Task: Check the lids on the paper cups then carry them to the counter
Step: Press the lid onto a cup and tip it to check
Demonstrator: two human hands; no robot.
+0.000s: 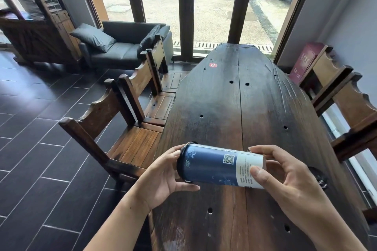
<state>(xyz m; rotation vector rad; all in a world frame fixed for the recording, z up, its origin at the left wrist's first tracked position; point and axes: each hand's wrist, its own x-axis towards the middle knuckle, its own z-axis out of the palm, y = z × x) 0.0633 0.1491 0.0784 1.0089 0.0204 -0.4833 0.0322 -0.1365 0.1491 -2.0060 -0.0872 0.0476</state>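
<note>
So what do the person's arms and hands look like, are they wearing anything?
Both arms are bare up to the frame's edge: no sleeves, gloves, watch or bracelets show. The left hand has no rings that show. The right hand has short, plain fingernails; something small and ring-like shows by its fingertips, too unclear to name.

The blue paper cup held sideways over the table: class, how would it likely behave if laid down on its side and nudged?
The blue paper cup is round-walled, so it would probably roll. It tapers from its black lid to the base, so it would likely curve. Both hands hold it horizontal; paper walls may dent under firm squeezing.
</note>
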